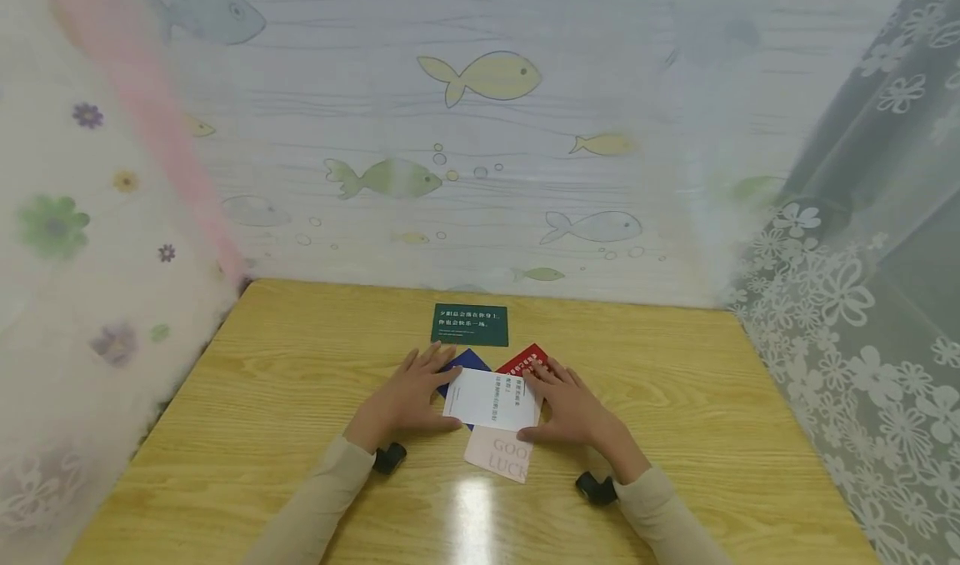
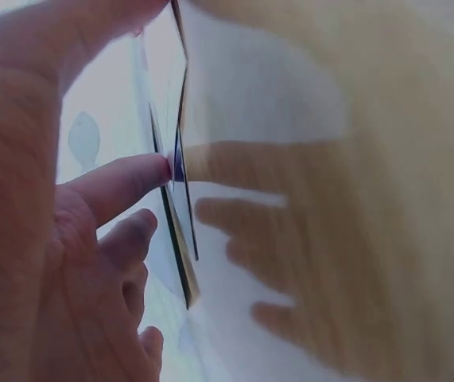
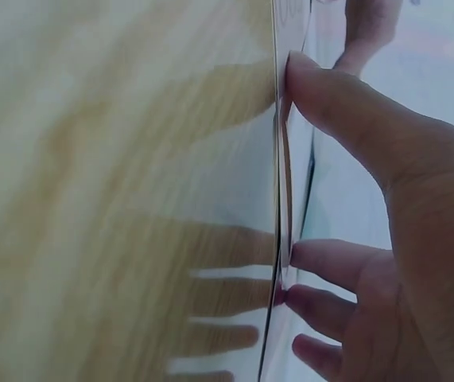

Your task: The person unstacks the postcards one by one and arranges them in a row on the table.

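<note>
Fingers spread and nearly straight, the left hand [image 1: 411, 394] and right hand [image 1: 573, 411] touch opposite ends of a white card [image 1: 480, 400], seemingly steadying it midway between the table [image 1: 262, 365]'s side edges. It partly hides 3 others: a blue card [image 1: 469, 359], red card [image 1: 528, 356] and pink card [image 1: 491, 455]. The table's near edge is cut off.

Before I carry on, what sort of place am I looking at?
Likely a curtained-off nook indoors, perhaps in a home: a wood-grain table, a fish-print curtain or sheet behind it, and a sheer flower-patterned drape at the right. The exact room is unclear.
</note>
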`<move>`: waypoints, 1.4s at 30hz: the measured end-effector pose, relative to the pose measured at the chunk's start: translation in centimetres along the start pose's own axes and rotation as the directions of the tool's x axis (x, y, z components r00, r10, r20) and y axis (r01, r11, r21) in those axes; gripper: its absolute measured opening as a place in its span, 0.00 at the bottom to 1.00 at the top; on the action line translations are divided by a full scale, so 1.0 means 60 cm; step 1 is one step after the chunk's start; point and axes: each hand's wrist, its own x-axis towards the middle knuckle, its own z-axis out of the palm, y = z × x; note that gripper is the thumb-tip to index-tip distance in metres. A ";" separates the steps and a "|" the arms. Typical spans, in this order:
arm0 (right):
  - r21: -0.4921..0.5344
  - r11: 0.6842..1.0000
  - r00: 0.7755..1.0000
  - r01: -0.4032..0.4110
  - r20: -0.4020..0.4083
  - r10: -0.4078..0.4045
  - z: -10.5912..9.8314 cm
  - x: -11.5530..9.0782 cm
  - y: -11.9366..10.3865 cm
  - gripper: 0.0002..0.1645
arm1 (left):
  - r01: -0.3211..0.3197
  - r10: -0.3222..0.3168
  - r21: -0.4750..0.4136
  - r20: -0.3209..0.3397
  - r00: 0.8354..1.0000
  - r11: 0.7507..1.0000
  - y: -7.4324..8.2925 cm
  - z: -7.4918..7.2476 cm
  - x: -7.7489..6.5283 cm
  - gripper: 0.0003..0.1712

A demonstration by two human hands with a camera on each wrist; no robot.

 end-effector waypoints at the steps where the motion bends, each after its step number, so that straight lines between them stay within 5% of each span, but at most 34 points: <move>1: 0.002 1.000 1.000 0.002 -0.003 -0.002 0.000 -0.002 -0.002 0.61 | 0.004 -0.004 0.005 -0.005 1.000 1.000 0.002 0.002 -0.004 0.52; 14: 0.028 1.000 0.999 0.013 0.032 -0.014 0.013 -0.044 -0.033 0.60 | -0.047 0.048 0.076 -0.003 0.999 0.996 0.037 0.006 -0.056 0.53; 19: 0.045 0.999 0.999 0.023 0.044 -0.025 0.019 -0.056 -0.037 0.60 | -0.007 0.007 0.064 0.007 1.000 0.998 0.030 0.007 -0.067 0.61; 32: 0.065 0.997 0.998 0.035 0.050 -0.038 0.024 -0.066 -0.038 0.62 | -0.027 0.027 -0.045 -0.018 0.999 0.999 0.025 0.005 -0.082 0.52; 42: 0.043 0.996 0.996 0.072 0.051 -0.074 0.016 -0.063 -0.032 0.63 | -0.025 0.022 -0.037 -0.081 0.996 0.999 0.026 0.006 -0.078 0.48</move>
